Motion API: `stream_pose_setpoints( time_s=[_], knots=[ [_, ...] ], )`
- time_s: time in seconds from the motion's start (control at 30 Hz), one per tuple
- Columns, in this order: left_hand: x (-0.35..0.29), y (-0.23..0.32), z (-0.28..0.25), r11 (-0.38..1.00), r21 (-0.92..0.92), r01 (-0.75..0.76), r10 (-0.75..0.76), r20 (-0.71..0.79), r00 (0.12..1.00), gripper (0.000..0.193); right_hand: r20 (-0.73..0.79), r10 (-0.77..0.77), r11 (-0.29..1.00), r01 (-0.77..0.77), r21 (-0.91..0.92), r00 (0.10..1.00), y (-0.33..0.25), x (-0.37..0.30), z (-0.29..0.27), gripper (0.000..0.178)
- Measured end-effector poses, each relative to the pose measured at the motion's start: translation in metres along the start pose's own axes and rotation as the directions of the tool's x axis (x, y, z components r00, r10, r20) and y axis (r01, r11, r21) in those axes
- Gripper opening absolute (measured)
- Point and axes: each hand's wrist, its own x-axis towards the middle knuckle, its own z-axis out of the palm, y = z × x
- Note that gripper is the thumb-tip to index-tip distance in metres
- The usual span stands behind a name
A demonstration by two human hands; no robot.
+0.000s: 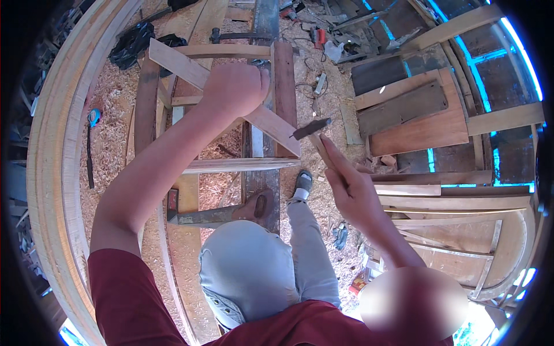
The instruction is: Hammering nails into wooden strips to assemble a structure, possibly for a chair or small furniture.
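Observation:
My left hand (pixel 235 87) is closed over a pale wooden slat (pixel 276 130) that lies diagonally across a wooden frame (pixel 284 86); the undersides of its fingers are hidden. In my right hand (pixel 356 195) is a hammer (pixel 312 128), gripped by its wooden handle with the index finger stretched along it. The dark hammer head is beside the slat's lower right end, close to the frame's near right corner. A thin nail seems to show there, too small to be sure.
A handsaw (pixel 254 209) lies just in front of my knee. Curved stacked boards (pixel 55 173) line the left side. Wood shavings (pixel 112 147) cover the floor, with a blue tape measure (pixel 94 117) on them. Panels and curved wooden pieces (pixel 461 203) stand at the right.

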Motion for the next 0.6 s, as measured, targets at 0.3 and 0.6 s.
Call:
stream_pose_setpoints(
  time_s=[0.3,0.6],
  knots=[
    [0.018,0.022,-0.015,0.997,-0.067,-0.026,0.022,-0.054,0.998,0.055,-0.231,-0.163,0.906,0.052,-0.421,0.959,0.012,-0.017,-0.024,0.060],
    [-0.001,0.002,-0.009,0.998,-0.060,0.003,-0.005,-0.029,1.000,0.049,-0.578,-0.207,0.944,0.316,0.094,0.789,0.001,-0.010,-0.038,0.059]
  ],
)
